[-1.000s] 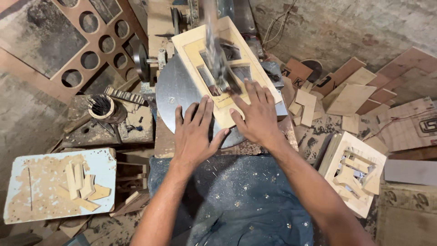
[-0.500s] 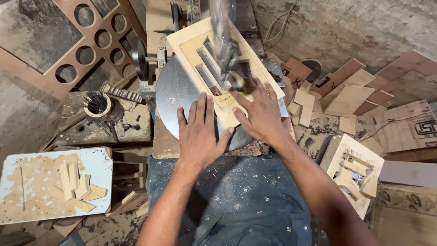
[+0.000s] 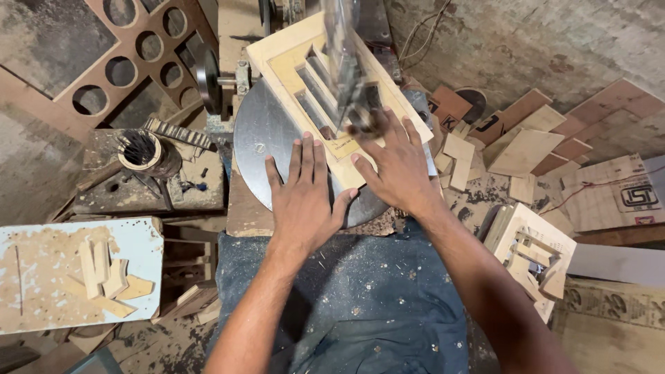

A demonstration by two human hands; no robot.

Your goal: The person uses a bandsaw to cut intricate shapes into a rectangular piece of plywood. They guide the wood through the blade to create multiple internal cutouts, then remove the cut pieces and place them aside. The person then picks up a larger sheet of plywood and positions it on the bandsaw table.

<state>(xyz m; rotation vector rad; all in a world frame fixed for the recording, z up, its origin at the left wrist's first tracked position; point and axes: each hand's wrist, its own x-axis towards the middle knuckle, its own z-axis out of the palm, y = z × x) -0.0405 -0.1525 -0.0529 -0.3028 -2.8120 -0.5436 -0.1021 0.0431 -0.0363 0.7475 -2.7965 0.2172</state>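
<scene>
A pale wooden board (image 3: 291, 62) with several slots cut through it lies tilted on a round metal saw table (image 3: 260, 149). A blurred vertical saw blade (image 3: 341, 62) passes through the board's middle. My left hand (image 3: 301, 197) lies flat, fingers spread, on the board's near edge and the metal table. My right hand (image 3: 391, 163) presses flat on the board's near right corner, fingertips close to the blade. Neither hand grips anything.
A pale blue stool top (image 3: 69, 273) with wood offcuts sits at the left. A tin of thin rods (image 3: 142, 152) stands on a dusty block. Cut boards and scraps (image 3: 526, 149) cover the floor at right, beside a slotted wooden piece (image 3: 533, 253).
The board has turned and slid away along the blade, with both hands following it forward. The view has shifted slightly.
</scene>
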